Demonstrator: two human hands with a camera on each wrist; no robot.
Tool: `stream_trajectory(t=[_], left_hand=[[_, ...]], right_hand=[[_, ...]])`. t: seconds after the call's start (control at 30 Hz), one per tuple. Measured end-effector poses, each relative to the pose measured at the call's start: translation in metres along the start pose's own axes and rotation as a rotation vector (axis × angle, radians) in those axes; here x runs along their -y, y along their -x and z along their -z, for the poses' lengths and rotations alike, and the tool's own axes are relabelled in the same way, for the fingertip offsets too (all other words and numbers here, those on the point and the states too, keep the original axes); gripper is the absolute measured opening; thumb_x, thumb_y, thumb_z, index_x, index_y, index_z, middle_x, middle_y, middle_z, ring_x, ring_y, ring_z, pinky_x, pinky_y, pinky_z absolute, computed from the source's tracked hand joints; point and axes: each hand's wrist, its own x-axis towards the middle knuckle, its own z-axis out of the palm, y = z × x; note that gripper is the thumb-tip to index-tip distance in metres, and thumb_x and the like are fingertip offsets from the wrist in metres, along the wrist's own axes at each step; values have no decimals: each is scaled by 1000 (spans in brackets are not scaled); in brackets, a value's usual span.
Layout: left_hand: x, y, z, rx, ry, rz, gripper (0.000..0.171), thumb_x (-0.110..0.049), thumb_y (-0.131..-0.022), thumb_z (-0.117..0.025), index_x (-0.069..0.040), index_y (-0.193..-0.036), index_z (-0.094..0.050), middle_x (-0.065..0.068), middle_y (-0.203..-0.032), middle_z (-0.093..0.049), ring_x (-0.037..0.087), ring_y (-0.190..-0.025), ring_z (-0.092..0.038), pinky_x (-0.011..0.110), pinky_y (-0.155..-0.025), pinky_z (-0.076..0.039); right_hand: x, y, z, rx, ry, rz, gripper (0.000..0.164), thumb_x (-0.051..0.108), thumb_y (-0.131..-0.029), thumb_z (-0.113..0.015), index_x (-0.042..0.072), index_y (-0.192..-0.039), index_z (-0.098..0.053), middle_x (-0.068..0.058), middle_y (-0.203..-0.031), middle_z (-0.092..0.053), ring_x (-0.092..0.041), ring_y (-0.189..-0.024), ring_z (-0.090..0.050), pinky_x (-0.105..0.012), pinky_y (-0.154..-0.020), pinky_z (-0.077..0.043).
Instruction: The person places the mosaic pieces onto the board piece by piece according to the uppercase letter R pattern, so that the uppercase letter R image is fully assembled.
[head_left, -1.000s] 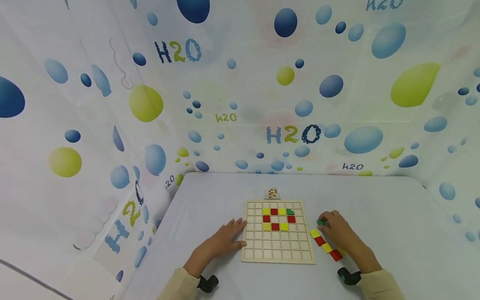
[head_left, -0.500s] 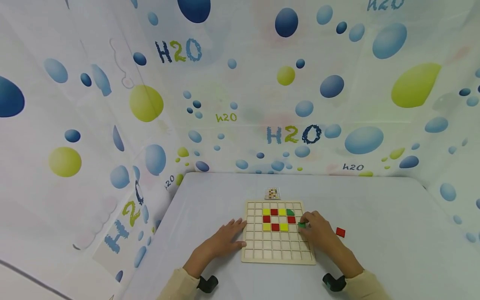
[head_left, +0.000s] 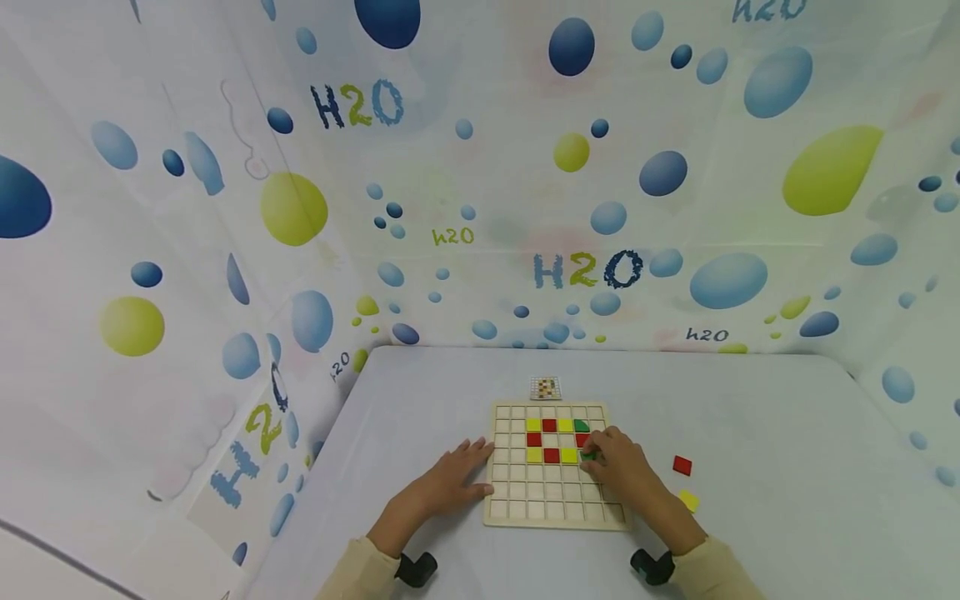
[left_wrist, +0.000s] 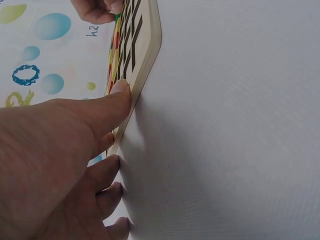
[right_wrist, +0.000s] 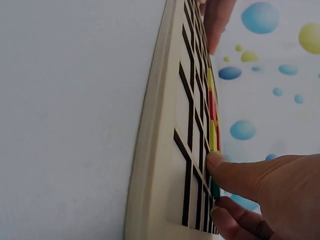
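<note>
A wooden grid board lies on the table, with yellow and red square tiles and one green rounded tile set in its cells. My right hand pinches a second green tile between thumb and fingers, over the cell right of the lower yellow tile. The fingers partly cover that tile and a red tile behind it. My left hand rests at the board's left edge; its thumb lies on the rim in the left wrist view, the other fingers spread along the side.
A red tile and a yellow tile lie on the table right of the board, the yellow one partly behind the right forearm. A small printed pattern card sits just beyond the board. A patterned sheet hangs behind the table.
My right hand has carried the green tile left from the loose tiles onto the board, beside the lower yellow tile. My left hand has stayed at the board's edge.
</note>
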Motion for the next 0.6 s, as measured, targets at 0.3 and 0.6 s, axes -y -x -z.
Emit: stream_trajectory(t=[0.3, 0.6], left_hand=[[-1, 1, 2, 3, -1, -1, 76, -43, -103, -67, -13, -166, -36, 12, -173, -32, 40, -160, -24, 63, -129, -21], [-2, 3, 2, -6, 5, -5, 75, -42, -103, -68, -12, -165, -37, 13, -172, -32, 41, -160, -25, 64, -128, -22]], right_hand=[[-3, -2, 2, 14, -49, 11, 15, 11, -90, -84, 12, -97, -70, -3, -99, -59, -17, -88, -54, -36, -81, -54], [0, -4, 3, 41, -83, 13, 11, 0, -93, -76, 10, -96, -71, -4, -100, -60, -18, -90, -56, -39, -86, -58]])
